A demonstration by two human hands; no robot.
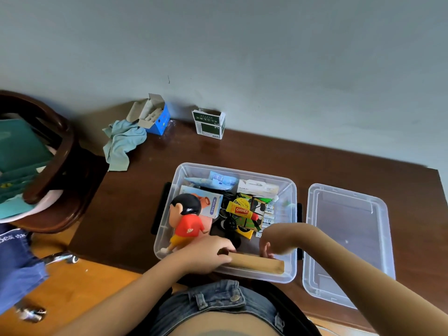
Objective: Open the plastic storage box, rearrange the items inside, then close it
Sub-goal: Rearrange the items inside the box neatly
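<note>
The clear plastic storage box (pixel 289 190) stands open on the dark wooden table, and its clear lid (pixel 349 241) lies flat to its right. Inside are a cartoon boy figure in a red shirt (pixel 186 221), a mini fan box (pixel 208 204), a yellow Carmex tube (pixel 240 210), white cartons and several small packets. A long wooden block (pixel 257 263) lies along the box's near wall. My left hand (pixel 206 255) grips its left end. My right hand (pixel 276 241) reaches down into the box, fingers touching the block near its middle.
A green and white carton (pixel 209 123) and an open blue box (pixel 155 115) stand by the wall, with a light blue cloth (pixel 121 144) beside it. A dark wooden chair (pixel 51 166) holding teal items is at the left. The table's near edge (pixel 101 258) is close to my body.
</note>
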